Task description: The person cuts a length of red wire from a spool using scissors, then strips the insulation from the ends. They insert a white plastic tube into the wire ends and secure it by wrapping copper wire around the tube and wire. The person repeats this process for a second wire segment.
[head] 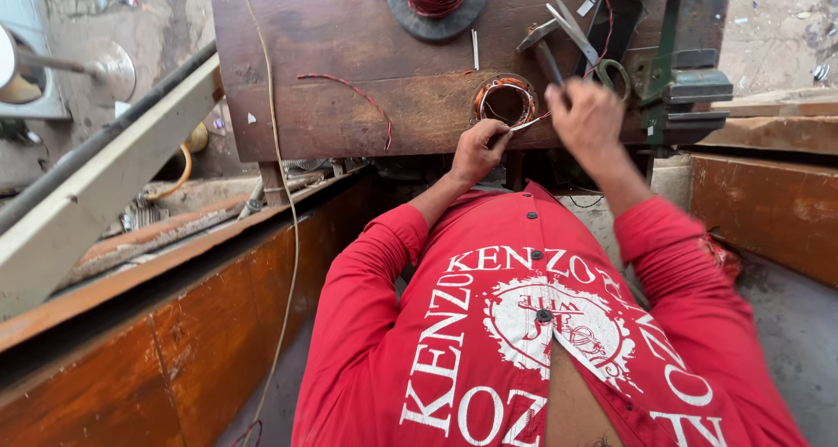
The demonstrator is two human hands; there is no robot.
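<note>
A ring-shaped coil of copper wire (pixel 504 100) lies on the near edge of a dark wooden board (pixel 349 37). My left hand (pixel 477 152) pinches the coil's near rim. My right hand (pixel 587 120) is blurred just right of the coil. Its fingers are closed, and a thin pale strand (pixel 526 126) runs from the coil into them. Both arms are in red sleeves.
A hammer (pixel 543 47), scissors (pixel 572 28) and a green vise (pixel 683 73) sit behind my right hand. A round winding with red wire (pixel 436 0) stands at the board's far edge. A loose red wire (pixel 353 93) lies to the left. Orange wooden panels (pixel 175 342) flank me.
</note>
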